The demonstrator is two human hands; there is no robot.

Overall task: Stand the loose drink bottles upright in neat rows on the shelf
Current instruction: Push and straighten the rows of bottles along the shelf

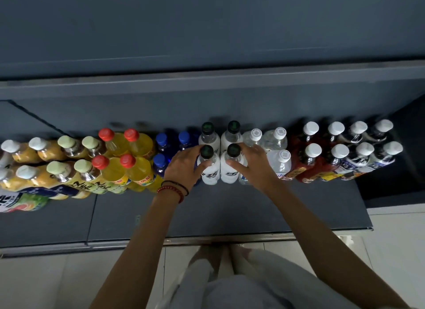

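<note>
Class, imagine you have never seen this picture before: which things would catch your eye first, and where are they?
First, the two hands at the middle of the shelf: the left hand grips the left white bottle and the right hand grips the right white bottle, both dark-capped, in the front row. Next, the bright yellow bottles with red caps, left of them, and the red bead bracelet on the left wrist.

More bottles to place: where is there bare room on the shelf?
Bare: the front strip of the shelf, between the rows and the front edge, either side of the arms. Crowded: both rows, packed tight; left hand and right hand grip white bottles mid-row.
</note>
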